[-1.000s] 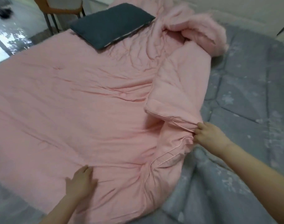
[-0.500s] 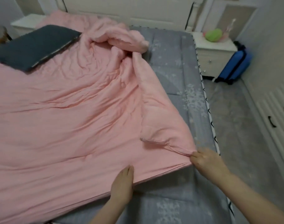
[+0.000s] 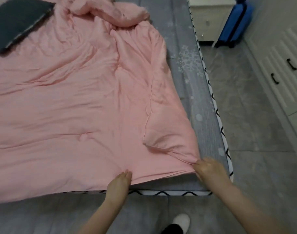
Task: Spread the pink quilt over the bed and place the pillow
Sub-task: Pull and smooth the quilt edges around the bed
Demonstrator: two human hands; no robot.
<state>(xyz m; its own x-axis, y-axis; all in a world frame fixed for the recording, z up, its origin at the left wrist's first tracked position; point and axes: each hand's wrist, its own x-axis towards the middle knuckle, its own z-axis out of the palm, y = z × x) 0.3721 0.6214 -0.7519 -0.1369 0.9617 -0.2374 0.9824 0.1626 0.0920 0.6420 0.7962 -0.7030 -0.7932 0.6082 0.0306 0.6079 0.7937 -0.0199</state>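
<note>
The pink quilt [image 3: 73, 102] lies across most of the bed [image 3: 203, 125], running away from the person toward the head end, with its near edge along the foot of the mattress just in front of both hands. The relation that matters is on the right: a bare grey strip of bed shows between the quilt's right edge and the mattress side, and the far right part of the quilt is bunched in a heap [image 3: 120, 16] near the head end, so the cloth there probably needs drawing rightward and flat. The right hand [image 3: 207, 168] is the nearer one to that side; it sits at the near right corner of the quilt with its fingers curled, pinching the folded-over piped corner (the picture is blurred, so exactly how the fingers close cannot be told). The left hand [image 3: 120, 182] lies beside it to the left, fingers straight and together, pressing flat on the quilt's near edge and gripping nothing. The dark pillow [image 3: 17, 22] rests on top of the quilt at the far left, well apart from both hands.
</note>
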